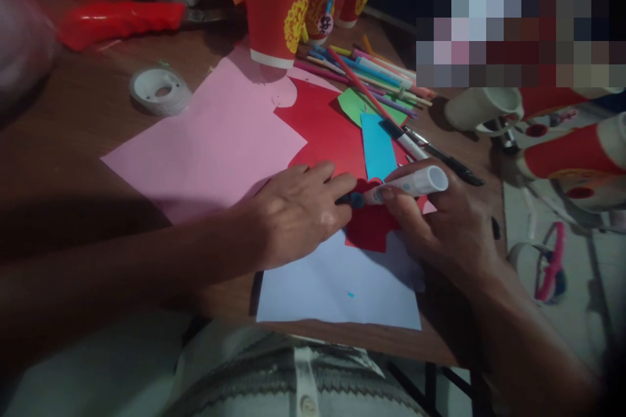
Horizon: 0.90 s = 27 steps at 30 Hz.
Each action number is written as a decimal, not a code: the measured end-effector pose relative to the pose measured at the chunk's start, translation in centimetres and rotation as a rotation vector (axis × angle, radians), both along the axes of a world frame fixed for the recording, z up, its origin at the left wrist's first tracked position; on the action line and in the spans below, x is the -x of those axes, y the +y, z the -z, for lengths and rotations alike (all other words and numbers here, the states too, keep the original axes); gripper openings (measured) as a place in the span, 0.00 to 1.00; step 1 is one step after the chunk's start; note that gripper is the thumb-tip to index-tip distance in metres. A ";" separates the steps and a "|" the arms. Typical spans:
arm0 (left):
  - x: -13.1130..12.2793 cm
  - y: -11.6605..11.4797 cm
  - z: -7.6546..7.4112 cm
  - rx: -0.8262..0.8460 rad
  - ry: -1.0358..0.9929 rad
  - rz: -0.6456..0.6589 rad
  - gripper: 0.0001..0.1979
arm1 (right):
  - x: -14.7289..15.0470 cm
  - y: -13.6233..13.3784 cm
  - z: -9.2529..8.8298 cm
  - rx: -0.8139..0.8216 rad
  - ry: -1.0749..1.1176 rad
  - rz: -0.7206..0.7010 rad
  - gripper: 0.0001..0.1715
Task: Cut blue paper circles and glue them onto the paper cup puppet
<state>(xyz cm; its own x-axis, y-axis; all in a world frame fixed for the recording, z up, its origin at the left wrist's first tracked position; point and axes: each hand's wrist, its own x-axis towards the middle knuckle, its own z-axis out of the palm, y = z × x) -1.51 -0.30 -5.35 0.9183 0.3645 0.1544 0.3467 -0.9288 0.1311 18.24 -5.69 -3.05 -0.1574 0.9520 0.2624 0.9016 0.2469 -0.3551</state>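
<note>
1. Your wooden table [88,143] is dim and crowded with coloured paper, with red and white paper cups [276,6] standing at the far edge.
2. Your left hand [293,215] lies flat, fingers spread slightly, pressing down a small red paper piece [369,228] on a white sheet [337,287].
3. Your right hand [450,221] has its fingers closed around a white marker [405,186], whose dark tip touches the red piece just beside your left fingertips.
4. Pink paper [220,137] lies to the left, and a tape roll [160,90] sits beyond it.
5. Blue paper strip [377,146] and loose pens [372,75] lie behind the hands.
</note>
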 end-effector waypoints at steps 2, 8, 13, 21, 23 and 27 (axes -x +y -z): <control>-0.1 0.0 -0.1 0.008 0.003 0.004 0.10 | 0.0 0.0 -0.1 -0.024 0.013 0.013 0.11; -0.1 0.1 -0.3 0.032 0.021 0.001 0.11 | 0.2 0.1 0.4 -0.066 -0.005 -0.059 0.07; -0.1 0.1 -0.2 0.018 -0.002 0.010 0.11 | 0.5 0.5 0.9 -0.043 -0.033 -0.119 0.06; 0.3 0.0 -0.2 -0.019 -0.020 0.000 0.09 | 0.8 0.4 0.9 -0.083 -0.188 -0.114 0.12; 0.4 -0.1 -0.7 0.003 0.029 0.001 0.10 | 0.8 0.4 0.8 -0.060 -0.232 -0.110 0.14; 0.3 0.0 -1.2 0.020 0.077 0.005 0.10 | 0.7 0.5 0.7 -0.065 -0.274 -0.101 0.17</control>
